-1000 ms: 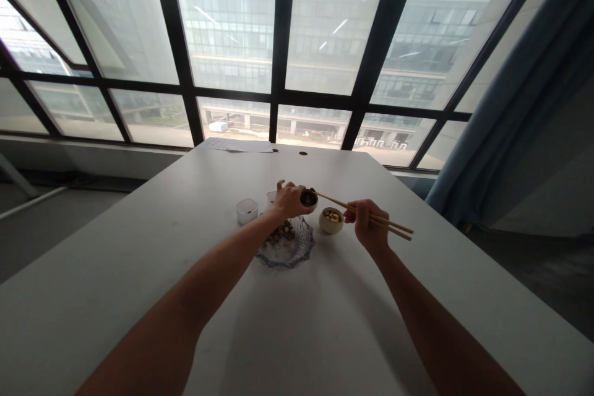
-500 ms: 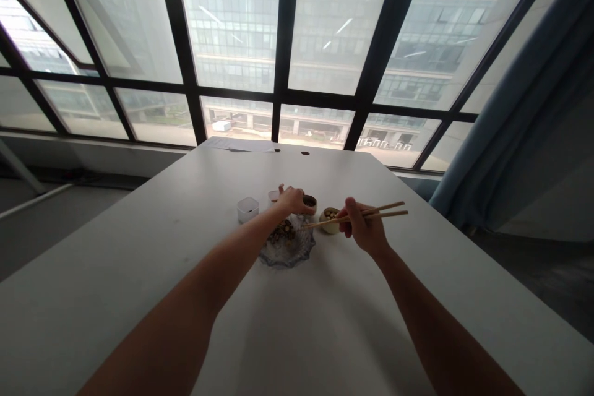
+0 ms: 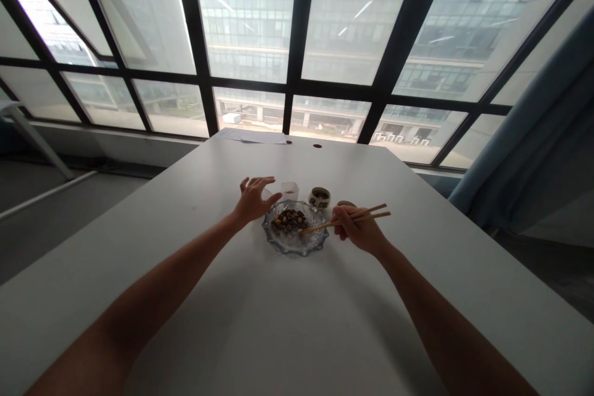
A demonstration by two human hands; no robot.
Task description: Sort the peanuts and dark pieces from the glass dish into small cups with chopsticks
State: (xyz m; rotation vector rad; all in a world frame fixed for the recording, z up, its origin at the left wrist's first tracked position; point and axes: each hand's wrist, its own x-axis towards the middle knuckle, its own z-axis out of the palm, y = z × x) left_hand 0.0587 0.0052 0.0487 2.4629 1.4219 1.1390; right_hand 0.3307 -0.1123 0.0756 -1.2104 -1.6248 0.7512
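Observation:
My right hand [image 3: 359, 230] is closed around a pair of chopsticks [image 3: 374, 213], whose tips reach into a scalloped clear glass bowl [image 3: 301, 250]. A small pale piece shows at the tips. Dark and light nuts or seeds [image 3: 290, 221] are heaped in the bowl. To the left of the bowl, my left hand [image 3: 254, 199] is open, fingers spread, partly covering a clear plastic cup. Behind the bowl stand another clear cup [image 3: 290, 190] and a small cup with dark lettering [image 3: 319, 199]. A second small cup [image 3: 346, 203] is mostly hidden behind my right hand.
Everything stands on a long white table [image 3: 195, 210]. Papers [image 3: 253, 136] lie at its far end near two dark round holes. Large windows rise behind it, and a blue curtain [image 3: 524, 154] hangs at the right.
My left hand has moved left, off the small lettered cup, to beside the glass bowl. The chopstick tips are lower in the bowl, with a piece at them. The view has shifted slightly.

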